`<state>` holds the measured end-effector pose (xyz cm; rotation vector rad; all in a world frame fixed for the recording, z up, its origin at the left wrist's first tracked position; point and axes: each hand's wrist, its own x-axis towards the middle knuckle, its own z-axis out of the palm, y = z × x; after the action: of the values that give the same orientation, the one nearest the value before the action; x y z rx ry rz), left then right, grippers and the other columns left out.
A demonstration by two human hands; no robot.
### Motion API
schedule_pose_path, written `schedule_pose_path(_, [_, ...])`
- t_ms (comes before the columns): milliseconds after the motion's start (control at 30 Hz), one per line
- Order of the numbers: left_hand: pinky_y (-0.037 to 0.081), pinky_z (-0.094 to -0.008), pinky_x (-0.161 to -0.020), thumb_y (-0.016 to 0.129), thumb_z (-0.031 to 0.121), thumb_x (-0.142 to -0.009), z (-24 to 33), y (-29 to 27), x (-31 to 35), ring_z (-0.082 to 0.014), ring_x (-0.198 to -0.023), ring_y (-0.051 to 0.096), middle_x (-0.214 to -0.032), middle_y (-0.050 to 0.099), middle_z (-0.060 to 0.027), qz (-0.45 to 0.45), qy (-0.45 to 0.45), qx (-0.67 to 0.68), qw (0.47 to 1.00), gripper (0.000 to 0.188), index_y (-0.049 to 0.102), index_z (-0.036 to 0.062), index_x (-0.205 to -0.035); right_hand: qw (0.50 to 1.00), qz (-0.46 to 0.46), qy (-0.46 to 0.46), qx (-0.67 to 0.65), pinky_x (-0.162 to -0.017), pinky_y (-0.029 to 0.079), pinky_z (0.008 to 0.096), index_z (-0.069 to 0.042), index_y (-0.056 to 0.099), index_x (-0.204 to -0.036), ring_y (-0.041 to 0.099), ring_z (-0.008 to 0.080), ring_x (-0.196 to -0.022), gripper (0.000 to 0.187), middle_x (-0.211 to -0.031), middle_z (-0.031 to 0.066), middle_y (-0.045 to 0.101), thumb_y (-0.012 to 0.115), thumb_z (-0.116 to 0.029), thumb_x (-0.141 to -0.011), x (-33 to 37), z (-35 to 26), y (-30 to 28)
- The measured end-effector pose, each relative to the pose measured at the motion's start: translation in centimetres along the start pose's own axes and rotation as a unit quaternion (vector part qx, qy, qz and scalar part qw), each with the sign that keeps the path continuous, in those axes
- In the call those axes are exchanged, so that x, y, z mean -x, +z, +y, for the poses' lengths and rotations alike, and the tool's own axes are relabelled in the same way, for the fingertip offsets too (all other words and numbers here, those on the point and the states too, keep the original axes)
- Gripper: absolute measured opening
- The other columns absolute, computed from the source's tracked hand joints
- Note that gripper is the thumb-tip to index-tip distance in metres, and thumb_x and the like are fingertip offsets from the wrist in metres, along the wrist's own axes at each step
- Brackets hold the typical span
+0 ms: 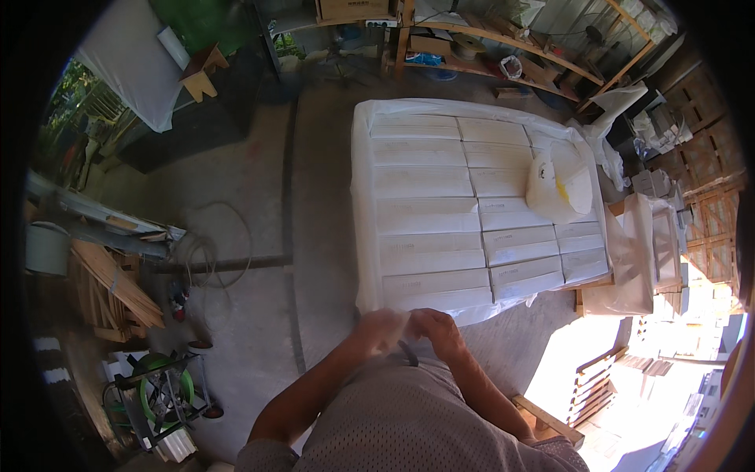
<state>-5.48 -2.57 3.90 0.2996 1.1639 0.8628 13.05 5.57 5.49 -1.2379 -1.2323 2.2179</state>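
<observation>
In front of my waist, both hands are close together at the near edge of a low stack of white cartons (429, 214). My left hand (382, 329) is smeared by motion, so its fingers cannot be made out. My right hand (439, 330) is closed, its fingers curled in; what they hold, if anything, is hidden. Whitish plastic film (362, 197) wraps the sides of the stack, and a pale blurred bit shows between my hands. On the right part of the cartons sits a white, rounded container (578, 203) with a yellow patch inside.
Wooden shelves (503, 59) with boxes and spools stand at the back. To the left, a coiled hose (206, 259) lies on concrete near bundled wooden strips (118, 283) and a black-framed reel with a green ring (157, 393). Wooden pallets (594, 385) stand in sunlight at right.
</observation>
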Motion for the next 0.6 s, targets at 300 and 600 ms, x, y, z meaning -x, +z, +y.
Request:
schedule_pose_path(300, [0.044, -0.0269, -0.051, 0.059, 0.032, -0.094, 0.4, 0.2, 0.3, -0.0141, -0.070, 0.057, -0.088, 0.061, -0.0069, -0.019, 0.036, -0.084, 0.996, 0.030, 0.062, 0.0046, -0.107, 0.997, -0.003, 0.035, -0.062, -0.075, 0.050, 0.0269, 0.002, 0.066, -0.108, 0.062, 0.0130, -0.084, 0.027, -0.089, 0.0054, 0.067, 0.057, -0.021, -0.097, 0.7, 0.7, -0.4])
schedule_pose_path(600, [0.045, -0.0269, -0.053, 0.060, 0.032, -0.092, 0.3, 2.7, 0.3, -0.0126, -0.068, 0.057, -0.085, 0.060, -0.0051, 0.054, 0.026, -0.108, 0.992, 0.028, 0.063, 0.0055, -0.099, 0.997, -0.024, 0.004, 0.079, -0.071, 0.047, 0.0254, -0.001, 0.070, -0.100, 0.060, 0.0099, -0.079, 0.023, -0.084, 0.0021, 0.068, 0.063, -0.021, -0.091, -0.2, 0.9, -2.4])
